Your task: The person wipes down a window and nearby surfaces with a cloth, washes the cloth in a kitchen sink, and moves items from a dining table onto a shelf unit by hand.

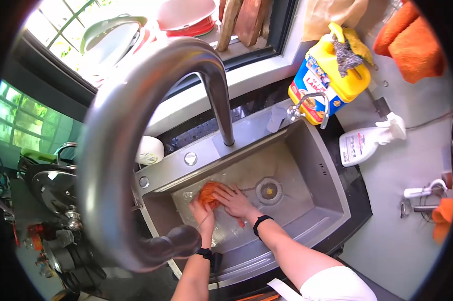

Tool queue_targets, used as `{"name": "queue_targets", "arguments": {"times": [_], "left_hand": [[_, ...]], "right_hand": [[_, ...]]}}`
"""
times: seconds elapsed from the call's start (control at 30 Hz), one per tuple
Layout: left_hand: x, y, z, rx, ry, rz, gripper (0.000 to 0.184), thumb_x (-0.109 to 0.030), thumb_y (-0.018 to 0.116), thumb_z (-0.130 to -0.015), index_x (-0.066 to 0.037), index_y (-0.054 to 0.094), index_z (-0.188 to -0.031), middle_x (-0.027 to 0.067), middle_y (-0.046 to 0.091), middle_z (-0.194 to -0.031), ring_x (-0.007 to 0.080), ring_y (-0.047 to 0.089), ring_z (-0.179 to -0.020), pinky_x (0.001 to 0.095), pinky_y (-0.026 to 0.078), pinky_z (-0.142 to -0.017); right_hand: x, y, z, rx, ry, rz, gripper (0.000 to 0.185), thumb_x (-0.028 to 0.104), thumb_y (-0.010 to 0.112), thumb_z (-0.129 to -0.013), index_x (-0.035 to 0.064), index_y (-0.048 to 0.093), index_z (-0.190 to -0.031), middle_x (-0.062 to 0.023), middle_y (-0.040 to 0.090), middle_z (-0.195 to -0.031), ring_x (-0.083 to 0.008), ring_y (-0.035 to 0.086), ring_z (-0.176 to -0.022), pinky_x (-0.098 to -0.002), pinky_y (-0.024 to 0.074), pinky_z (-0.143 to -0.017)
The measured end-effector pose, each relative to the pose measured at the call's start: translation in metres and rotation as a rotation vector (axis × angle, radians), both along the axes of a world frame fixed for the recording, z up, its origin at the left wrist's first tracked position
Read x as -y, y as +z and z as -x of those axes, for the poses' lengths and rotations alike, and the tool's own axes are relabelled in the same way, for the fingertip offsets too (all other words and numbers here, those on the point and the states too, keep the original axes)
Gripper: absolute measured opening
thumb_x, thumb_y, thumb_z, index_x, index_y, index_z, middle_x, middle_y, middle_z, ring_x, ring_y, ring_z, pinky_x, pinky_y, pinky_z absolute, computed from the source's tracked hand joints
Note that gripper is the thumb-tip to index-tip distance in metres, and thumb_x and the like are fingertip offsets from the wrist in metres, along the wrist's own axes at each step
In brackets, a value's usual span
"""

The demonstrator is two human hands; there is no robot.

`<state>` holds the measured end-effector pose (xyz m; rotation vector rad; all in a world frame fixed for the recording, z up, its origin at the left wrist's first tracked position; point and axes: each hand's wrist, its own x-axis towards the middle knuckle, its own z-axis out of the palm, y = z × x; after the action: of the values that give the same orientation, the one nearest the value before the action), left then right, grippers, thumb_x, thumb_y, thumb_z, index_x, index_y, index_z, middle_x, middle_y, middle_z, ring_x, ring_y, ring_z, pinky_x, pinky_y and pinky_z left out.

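In the head view, a bunched orange cloth (209,194) with a rough, stringy texture sits in the left part of the grey sink (307,220). My left hand (203,214) curls round its near left side, closed on it. Against its right side lies my right hand (232,201), fingers stretched out and apart over it. The cloth's underside is hidden by both hands. A small reddish strip (241,222) shows below my right palm. Shiny wet patches surround the hands. To the right is the round drain (269,191).
A large curved faucet (106,165) arches close in front of the camera, left of my hands. By the sink's right rim stand a yellow-and-blue jug (327,75) and a white spray bottle (369,140). Pots and lids (53,188) crowd the left counter.
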<state>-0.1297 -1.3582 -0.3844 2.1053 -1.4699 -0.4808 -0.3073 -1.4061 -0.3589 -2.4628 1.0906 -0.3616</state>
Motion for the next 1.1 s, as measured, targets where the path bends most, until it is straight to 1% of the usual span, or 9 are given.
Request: {"name": "queue_targets", "arguments": {"times": [0.13,0.27,0.4,0.47,0.57,0.67,0.73,0.83,1.1], "left_hand": [[0.005,0.007,0.013,-1.177,0.768,-0.254,0.041,-0.035,0.054,-0.090,-0.007,0.053,-0.120,0.0161,0.057,-0.111,0.0268,0.061,-0.091,0.0421,0.051,-0.075],[0.008,0.008,-0.014,-1.904,0.590,-0.484,0.047,-0.049,0.048,-0.091,-0.011,0.054,-0.117,0.0118,0.062,-0.105,0.0250,0.059,-0.097,0.0397,0.049,-0.083],[0.000,0.055,0.004,-2.095,0.435,-0.315,0.037,-0.042,0.046,-0.094,-0.014,0.054,-0.116,0.0090,0.062,-0.101,0.0243,0.059,-0.094,0.0394,0.050,-0.079],[-0.018,-0.022,-0.009,-1.922,0.203,-0.058,0.032,-0.040,0.049,-0.094,-0.014,0.055,-0.113,0.0055,0.062,-0.097,0.0192,0.059,-0.087,0.0337,0.050,-0.065],[0.002,0.083,0.022,-1.706,0.453,-0.395,0.029,-0.040,0.052,-0.092,-0.014,0.054,-0.105,-0.0016,0.054,-0.084,0.0090,0.042,-0.058,0.0228,0.034,-0.046],[0.008,0.074,-0.010,-1.665,0.516,-0.042,0.043,-0.040,0.059,-0.086,-0.015,0.047,-0.119,0.0075,0.053,-0.116,0.0229,0.054,-0.095,0.0395,0.047,-0.078],[-0.018,0.050,-0.034,-1.364,0.462,0.086,0.068,-0.039,0.058,-0.086,-0.015,0.027,-0.141,0.0087,0.027,-0.144,0.0328,0.035,-0.128,0.0528,0.032,-0.101],[-0.042,0.033,-0.038,-1.332,0.492,0.056,0.066,-0.038,0.057,-0.086,-0.014,0.028,-0.140,0.0108,0.027,-0.145,0.0338,0.034,-0.129,0.0533,0.031,-0.101],[-0.015,0.074,0.022,-1.732,0.678,-0.443,0.065,-0.061,0.045,-0.086,-0.013,0.044,-0.130,0.0165,0.048,-0.128,0.0317,0.050,-0.115,0.0546,0.039,-0.095]], "right_hand": [[-0.006,0.001,-0.015,0.110,-0.071,0.060,0.052,0.012,0.057,-0.073,0.0119,0.050,-0.125,-0.0103,0.043,-0.138,-0.0278,0.036,-0.130,-0.0495,0.0315,-0.102],[-0.047,0.033,-0.078,0.592,-0.672,-0.421,0.019,0.007,0.053,-0.075,0.0066,0.059,-0.093,-0.0147,0.056,-0.099,-0.0354,0.057,-0.093,-0.0424,0.0476,-0.079],[-0.058,0.073,-0.091,0.413,-0.108,0.095,0.010,0.015,0.054,-0.073,0.0111,0.061,-0.078,-0.0107,0.058,-0.076,-0.0280,0.061,-0.073,-0.0400,0.0502,-0.057],[-0.011,0.030,-0.078,0.277,-0.230,0.288,0.007,0.018,0.055,-0.072,0.0128,0.059,-0.075,-0.0081,0.057,-0.070,-0.0224,0.062,-0.067,-0.0357,0.0486,-0.048],[0.045,-0.020,-0.042,0.109,-0.447,0.067,0.014,0.020,0.050,-0.083,0.0095,0.058,-0.079,-0.0132,0.061,-0.076,-0.0299,0.061,-0.053,-0.0414,0.0503,-0.046],[0.062,0.004,-0.011,0.200,-0.836,-0.071,0.024,0.027,0.047,-0.088,0.0098,0.059,-0.099,-0.0144,0.058,-0.099,-0.0322,0.059,-0.093,-0.0497,0.0485,-0.073],[0.044,0.014,-0.007,-0.316,-0.604,-0.121,0.031,0.030,0.048,-0.088,0.0095,0.057,-0.109,-0.0159,0.054,-0.115,-0.0306,0.050,-0.113,-0.0521,0.0407,-0.089],[0.022,-0.004,0.010,0.116,0.043,0.285,0.037,0.034,0.050,-0.087,0.0097,0.056,-0.115,-0.0181,0.050,-0.125,-0.0295,0.042,-0.123,-0.0540,0.0338,-0.096],[-0.005,0.073,-0.026,0.450,-0.224,-0.628,0.026,0.021,0.058,-0.070,0.0060,0.063,-0.091,-0.0176,0.060,-0.094,-0.0343,0.059,-0.089,-0.0397,0.0479,-0.076]]}}
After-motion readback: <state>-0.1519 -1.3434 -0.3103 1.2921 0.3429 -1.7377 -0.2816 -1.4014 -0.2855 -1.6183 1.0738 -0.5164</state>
